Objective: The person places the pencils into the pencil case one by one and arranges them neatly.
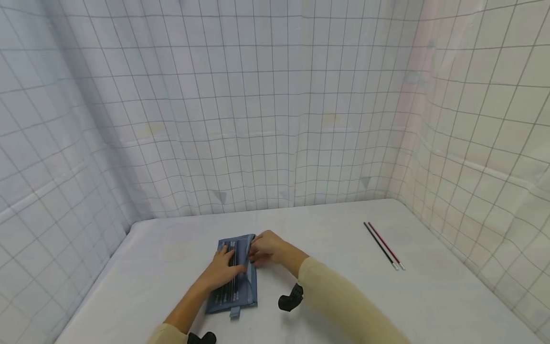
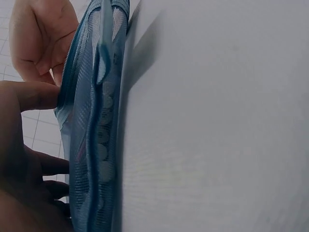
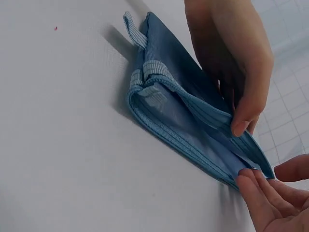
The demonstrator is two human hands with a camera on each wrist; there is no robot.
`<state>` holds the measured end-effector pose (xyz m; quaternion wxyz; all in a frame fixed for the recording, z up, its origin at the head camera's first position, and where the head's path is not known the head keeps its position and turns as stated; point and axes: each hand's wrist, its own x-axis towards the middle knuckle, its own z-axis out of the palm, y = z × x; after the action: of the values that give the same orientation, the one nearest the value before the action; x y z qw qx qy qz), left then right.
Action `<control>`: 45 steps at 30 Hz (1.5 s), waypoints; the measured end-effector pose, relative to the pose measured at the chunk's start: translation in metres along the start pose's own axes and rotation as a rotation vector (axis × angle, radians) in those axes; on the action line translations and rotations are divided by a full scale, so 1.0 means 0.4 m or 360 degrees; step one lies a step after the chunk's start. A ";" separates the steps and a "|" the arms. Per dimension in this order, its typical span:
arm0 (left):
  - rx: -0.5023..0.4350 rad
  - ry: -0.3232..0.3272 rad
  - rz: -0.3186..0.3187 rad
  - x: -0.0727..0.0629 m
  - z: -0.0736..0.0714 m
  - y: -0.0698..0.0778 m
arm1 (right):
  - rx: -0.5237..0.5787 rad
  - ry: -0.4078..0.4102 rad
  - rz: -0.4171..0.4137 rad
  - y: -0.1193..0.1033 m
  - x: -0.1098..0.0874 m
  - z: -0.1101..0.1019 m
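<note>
A blue zippered pencil case [image 1: 252, 292] lies on the white table, with dark pencils [image 1: 235, 286] showing through its front. My left hand [image 1: 221, 271] rests on top with spread fingers. Its thumb [image 3: 245, 121] lies along one lip of the zipper in the right wrist view. That view shows the case's mouth gaping along the zipper [image 3: 181, 145]. My right hand [image 1: 268, 248] is at the far right edge of the case, fingertips inside the lower lip and thumb close to the zipper's end. Rounded pale pencil ends [image 2: 105, 154] show through the mesh in the left wrist view.
Two pencils, one dark green [image 1: 380, 245] and one red [image 1: 386, 245], lie side by side at the table's right. A fabric tab [image 1: 234, 313] sticks out from the case's near end. White grid-patterned curtains [image 1: 275, 119] hang around the table [image 1: 335, 229].
</note>
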<state>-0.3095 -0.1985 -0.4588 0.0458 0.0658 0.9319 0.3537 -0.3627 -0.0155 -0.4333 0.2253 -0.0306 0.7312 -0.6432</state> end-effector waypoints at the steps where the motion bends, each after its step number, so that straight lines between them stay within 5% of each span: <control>1: 0.0014 -0.0004 0.0008 0.001 -0.001 0.001 | -0.0011 0.0000 -0.0006 -0.002 -0.001 -0.007; 19: -0.0050 0.0003 -0.0033 -0.001 0.002 -0.008 | -0.0232 -0.0045 -0.0081 -0.019 -0.038 -0.141; 45: -0.0078 0.0013 0.0044 -0.005 -0.001 -0.011 | -0.0402 0.0132 -0.0047 -0.055 -0.116 -0.335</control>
<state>-0.3080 -0.2021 -0.4613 0.0387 0.0761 0.9221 0.3773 -0.3759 0.1207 -0.3893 0.1797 -0.0430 0.8145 -0.5500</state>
